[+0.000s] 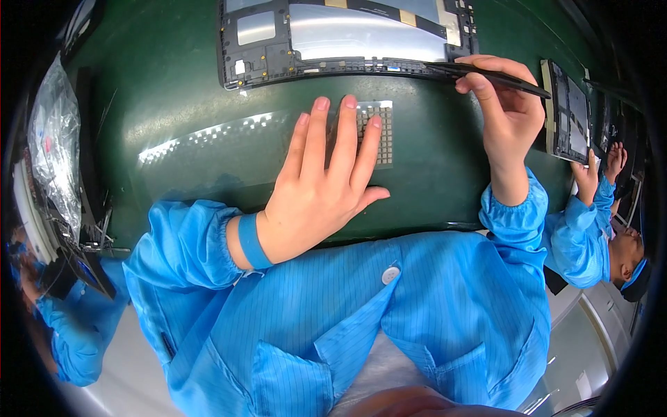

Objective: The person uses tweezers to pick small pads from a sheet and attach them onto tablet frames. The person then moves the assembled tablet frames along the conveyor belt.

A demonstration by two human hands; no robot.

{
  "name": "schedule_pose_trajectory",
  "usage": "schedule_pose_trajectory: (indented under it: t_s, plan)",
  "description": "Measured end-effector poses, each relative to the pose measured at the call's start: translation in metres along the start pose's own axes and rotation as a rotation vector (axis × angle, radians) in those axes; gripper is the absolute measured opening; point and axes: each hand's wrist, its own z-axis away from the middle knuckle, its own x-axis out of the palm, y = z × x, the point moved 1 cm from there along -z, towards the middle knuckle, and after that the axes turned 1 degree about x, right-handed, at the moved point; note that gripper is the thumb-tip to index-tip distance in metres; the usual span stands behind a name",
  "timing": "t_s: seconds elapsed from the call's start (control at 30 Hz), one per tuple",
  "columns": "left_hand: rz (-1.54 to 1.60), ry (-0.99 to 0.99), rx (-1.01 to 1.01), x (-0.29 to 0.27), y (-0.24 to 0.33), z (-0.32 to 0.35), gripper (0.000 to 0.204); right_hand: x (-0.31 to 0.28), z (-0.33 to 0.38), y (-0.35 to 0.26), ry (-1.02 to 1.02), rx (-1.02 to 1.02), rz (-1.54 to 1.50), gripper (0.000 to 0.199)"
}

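My left hand (321, 174) lies flat with its fingers stretched over a clear plastic sheet (208, 142) on the green work surface. Small square beige pads (383, 135) in a grid show on the sheet beside my fingertips. Between thumb and fingers, my right hand (511, 104) pinches black tweezers (511, 78). The tips of the tweezers reach the near edge strip of a black device frame (260, 67), which has a silvery metal panel (361, 38) inside. A small blue piece shows on that strip, left of the tips. A blue band circles my left wrist.
Clear plastic bags (55, 139) sit at the far left. On the right, a co-worker in blue holds a similar device frame (571, 115) at the same green table (445, 132). Another person's blue sleeve (76, 333) shows at the lower left.
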Motion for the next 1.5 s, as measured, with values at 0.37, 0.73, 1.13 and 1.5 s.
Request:
schedule_pose_trajectory:
  t_s: [0.37, 0.73, 1.13, 1.5]
  plan:
    - [-0.002, 0.0, -0.002, -0.003, -0.001, -0.005, 0.082, -0.001, -0.001, 0.003, -0.002, -0.037, -0.026, 0.021]
    - [-0.024, 0.015, 0.002, -0.002, -0.002, -0.004, 0.079, 0.035, 0.02, -0.012, -0.137, 0.305, -0.176, 0.019]
    - [-0.037, 0.017, 0.01, -0.003, -0.002, -0.004, 0.078, 0.038, 0.017, -0.012, -0.188, 0.257, -0.042, 0.017]
    - [-0.052, 0.009, 0.007, -0.004, -0.001, -0.003, 0.078, -0.025, -0.001, 0.003, -0.023, 0.01, -0.024, 0.018]
